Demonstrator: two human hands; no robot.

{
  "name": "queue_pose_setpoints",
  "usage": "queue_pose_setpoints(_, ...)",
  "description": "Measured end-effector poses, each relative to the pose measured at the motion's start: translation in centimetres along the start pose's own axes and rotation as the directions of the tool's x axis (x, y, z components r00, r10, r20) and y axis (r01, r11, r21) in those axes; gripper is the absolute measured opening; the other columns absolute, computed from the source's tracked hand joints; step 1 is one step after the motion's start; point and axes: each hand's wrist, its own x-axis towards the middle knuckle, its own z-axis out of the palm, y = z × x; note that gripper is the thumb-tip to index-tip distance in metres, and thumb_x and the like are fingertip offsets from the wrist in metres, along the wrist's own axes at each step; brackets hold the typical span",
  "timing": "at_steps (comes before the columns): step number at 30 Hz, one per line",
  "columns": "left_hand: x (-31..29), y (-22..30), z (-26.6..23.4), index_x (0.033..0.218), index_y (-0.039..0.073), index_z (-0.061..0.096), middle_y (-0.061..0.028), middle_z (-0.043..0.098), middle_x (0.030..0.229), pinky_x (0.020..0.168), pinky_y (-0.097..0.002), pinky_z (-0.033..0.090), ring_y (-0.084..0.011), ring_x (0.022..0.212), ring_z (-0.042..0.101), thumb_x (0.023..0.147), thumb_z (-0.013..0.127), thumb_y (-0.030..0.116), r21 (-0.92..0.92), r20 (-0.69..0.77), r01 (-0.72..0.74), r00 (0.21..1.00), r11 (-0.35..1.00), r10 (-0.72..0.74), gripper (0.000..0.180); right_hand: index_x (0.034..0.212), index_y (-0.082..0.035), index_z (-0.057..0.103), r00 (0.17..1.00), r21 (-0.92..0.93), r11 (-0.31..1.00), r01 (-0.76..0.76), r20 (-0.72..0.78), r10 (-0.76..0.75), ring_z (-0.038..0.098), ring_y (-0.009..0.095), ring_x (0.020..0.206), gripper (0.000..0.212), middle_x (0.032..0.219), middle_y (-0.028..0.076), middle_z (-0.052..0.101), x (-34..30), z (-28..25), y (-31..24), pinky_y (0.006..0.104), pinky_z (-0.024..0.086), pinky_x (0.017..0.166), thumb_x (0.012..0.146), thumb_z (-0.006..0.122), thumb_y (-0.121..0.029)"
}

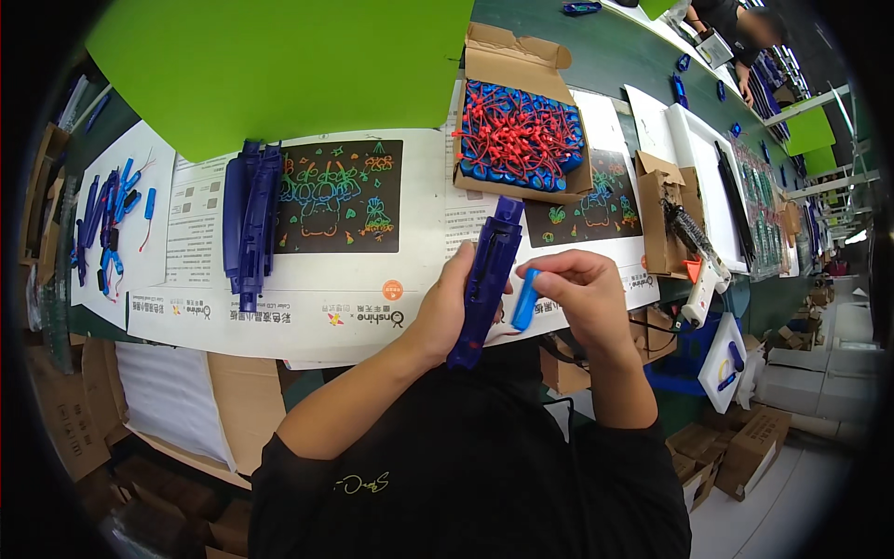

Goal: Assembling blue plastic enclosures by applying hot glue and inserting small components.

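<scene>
My left hand (441, 315) is closed round a long dark blue plastic housing (488, 279), held upright at a slant in front of my chest. Just to its right, my right hand (592, 300) pinches a bright blue cylindrical battery (525, 302) between thumb and fingers. A small gap separates the battery from the housing. Beyond my hands stands an open cardboard box (510, 65) packed with blue batteries (518, 140) that have red wires. Several more dark blue housings (250, 224) lie side by side to the left, on the printed sheet (424, 205) covering the table.
Loose batteries and blue parts (119, 210) lie on white paper at the far left. A white glue gun (705, 291) rests at the right beside a small cardboard box (663, 219). A green panel (279, 74) rises at the back. Another person (731, 37) works far right.
</scene>
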Motion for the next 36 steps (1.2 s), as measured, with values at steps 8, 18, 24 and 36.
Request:
queue_pose_setpoints(8, 0.0, -0.3, 1.0, 0.107, 0.010, 0.050, -0.0030, 0.054, 0.079, 0.055, -0.0242, 0.043, -0.0101, 0.060, 0.051, 0.098, 0.019, 0.044, -0.003, -0.061, -0.019, 0.998, 1.000, 0.019, 0.047, 0.091, 0.006, 0.066, 0.922, -0.242, 0.908, 0.343, -0.098, -0.374, 0.062, 0.015, 0.083, 0.017, 0.092, 0.014, 0.066, 0.9, 2.0, 1.0, 0.0239, 0.051, 0.072, 0.075, 0.068, 0.005)
queue_pose_setpoints(18, 0.3, -0.3, 1.4, 0.105, 0.009, 0.052, -0.0030, 0.055, 0.078, 0.056, -0.0243, 0.043, -0.0100, 0.060, 0.051, 0.097, 0.021, 0.046, -0.034, -0.074, -0.051, 0.996, 0.998, 0.048, 0.048, 0.093, 0.005, 0.064, 0.901, -0.253, 0.894, 0.370, -0.137, -0.412, 0.061, 0.018, 0.089, 0.017, 0.098, 0.016, 0.064, 1.3, 3.0, 1.8, 0.0262, 0.050, 0.077, 0.076, 0.066, 0.007)
queue_pose_setpoints(24, 0.4, -0.3, 1.5, 0.104, 0.009, 0.052, -0.0022, 0.055, 0.077, 0.056, -0.0242, 0.042, -0.0099, 0.060, 0.051, 0.097, 0.023, 0.046, -0.019, -0.045, -0.092, 0.995, 0.996, 0.091, 0.048, 0.092, 0.001, 0.067, 0.852, -0.353, 0.834, 0.424, -0.157, -0.499, 0.061, 0.015, 0.082, 0.017, 0.096, 0.013, 0.064, 1.7, 3.5, 3.1, 0.0240, 0.050, 0.070, 0.075, 0.069, 0.002)
queue_pose_setpoints(36, -0.5, 0.3, 2.3, 0.112, 0.005, 0.042, -0.0032, 0.051, 0.080, 0.059, -0.0230, 0.042, -0.0093, 0.064, 0.050, 0.095, 0.038, 0.025, 0.075, -0.049, -0.157, 0.986, 0.985, 0.161, 0.026, 0.096, -0.004, 0.070, 0.859, -0.532, 0.741, 0.411, -0.047, -0.510, 0.046, 0.011, 0.077, 0.021, 0.097, 0.004, 0.045, 2.0, 2.5, 3.4, 0.0215, 0.039, 0.070, 0.074, 0.071, -0.001)
